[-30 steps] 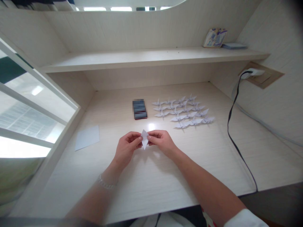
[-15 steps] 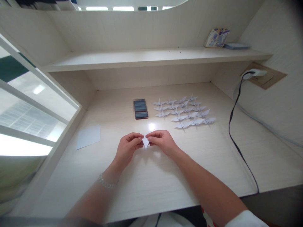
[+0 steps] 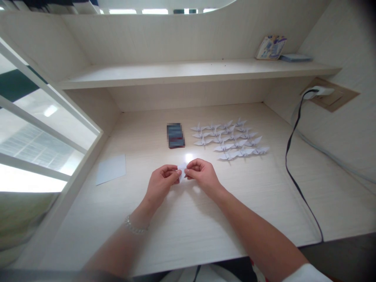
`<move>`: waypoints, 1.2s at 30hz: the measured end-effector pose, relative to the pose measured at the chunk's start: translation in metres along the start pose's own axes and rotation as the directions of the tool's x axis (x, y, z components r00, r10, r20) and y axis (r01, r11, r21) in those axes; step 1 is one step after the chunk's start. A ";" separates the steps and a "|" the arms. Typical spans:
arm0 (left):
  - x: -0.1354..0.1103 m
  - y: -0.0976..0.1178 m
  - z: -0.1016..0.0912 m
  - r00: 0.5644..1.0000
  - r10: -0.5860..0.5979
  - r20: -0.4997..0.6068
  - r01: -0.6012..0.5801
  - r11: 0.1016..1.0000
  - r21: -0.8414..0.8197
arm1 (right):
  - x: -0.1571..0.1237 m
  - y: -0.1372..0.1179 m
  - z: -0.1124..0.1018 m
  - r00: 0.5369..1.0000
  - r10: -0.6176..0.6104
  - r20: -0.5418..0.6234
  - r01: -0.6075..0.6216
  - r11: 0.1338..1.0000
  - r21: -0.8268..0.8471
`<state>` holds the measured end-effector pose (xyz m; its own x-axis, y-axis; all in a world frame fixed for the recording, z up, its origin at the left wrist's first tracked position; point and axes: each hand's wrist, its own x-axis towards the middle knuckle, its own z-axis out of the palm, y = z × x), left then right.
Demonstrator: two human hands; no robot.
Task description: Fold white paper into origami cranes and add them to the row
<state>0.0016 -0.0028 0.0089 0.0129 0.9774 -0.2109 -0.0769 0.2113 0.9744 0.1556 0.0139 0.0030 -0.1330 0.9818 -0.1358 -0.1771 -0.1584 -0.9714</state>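
My left hand (image 3: 161, 184) and my right hand (image 3: 202, 175) meet above the middle of the pale wood-grain desk (image 3: 188, 223). Between their fingertips they pinch a small folded piece of white paper (image 3: 182, 171), mostly hidden by my fingers. Its exact shape cannot be made out. Beyond my hands lie several white origami cranes (image 3: 230, 141) in loose rows. A pixelated dark stack (image 3: 175, 135) stands just left of the cranes, and a flat sheet of pale paper (image 3: 111, 169) lies left of my hands.
A shelf (image 3: 199, 73) spans above the desk, holding a printed packet (image 3: 270, 47) and a flat blue item (image 3: 295, 57). A black cable (image 3: 293, 168) runs from a wall socket (image 3: 319, 93) over the desk's right side. A window (image 3: 38, 129) is at left.
The paper's pointed lower tip, visible earlier, no longer shows below my fingers. The paper looks more covered now, and my hands sit closer around it.
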 end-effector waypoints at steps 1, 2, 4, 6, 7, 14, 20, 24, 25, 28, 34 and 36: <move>0.000 -0.001 0.000 1.000 0.000 0.009 0.000 1.000 0.020 | 0.000 0.000 0.000 1.000 -0.013 -0.012 0.013 1.000 -0.002; 0.001 -0.002 0.000 1.000 0.006 0.017 -0.007 0.999 0.045 | 0.000 0.001 -0.001 1.000 -0.021 -0.017 0.021 1.000 -0.003; 0.001 -0.003 -0.001 0.999 0.036 0.023 -0.038 0.994 0.100 | 0.001 0.001 -0.002 1.000 -0.020 0.000 0.020 1.000 -0.008; 0.001 -0.002 -0.002 0.997 0.076 0.034 -0.080 0.982 0.168 | 0.001 0.002 -0.004 0.999 -0.025 0.043 0.027 0.999 -0.038; 0.001 -0.002 -0.003 0.994 0.095 0.049 -0.103 0.973 0.207 | 0.002 0.002 -0.004 0.997 -0.041 0.066 0.046 0.996 -0.076; -0.004 -0.001 0.000 0.979 0.172 0.105 -0.198 0.924 0.328 | 0.000 0.002 -0.003 0.984 -0.142 0.103 0.170 0.921 -0.351; -0.007 0.001 0.003 0.969 0.222 0.107 -0.246 0.876 0.415 | -0.001 -0.004 -0.005 0.974 -0.160 0.160 0.212 0.891 -0.401; -0.006 -0.002 0.002 0.975 0.192 0.111 -0.220 0.902 0.373 | 0.000 0.000 -0.004 0.978 -0.184 0.093 0.206 0.902 -0.379; -0.005 -0.002 0.002 0.977 0.176 0.120 -0.208 0.909 0.361 | 0.000 0.001 -0.003 0.982 -0.176 0.066 0.188 0.915 -0.357; -0.005 -0.002 -0.001 0.975 0.153 0.162 -0.205 0.900 0.385 | 0.000 0.003 -0.003 0.990 -0.126 0.066 0.140 0.945 -0.295; -0.005 0.003 -0.004 0.973 0.145 0.182 -0.212 0.873 0.439 | 0.000 0.000 -0.004 0.986 -0.107 0.126 0.138 0.950 -0.281; -0.004 0.004 -0.004 0.977 0.123 0.172 -0.183 0.901 0.394 | 0.001 0.002 -0.004 0.992 -0.097 0.078 0.112 0.969 -0.219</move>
<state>-0.0032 -0.0060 0.0132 0.1741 0.9820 -0.0728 0.3208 0.0133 0.9471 0.1592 0.0149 0.0006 -0.1909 0.9813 -0.0256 0.0274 -0.0207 -0.9994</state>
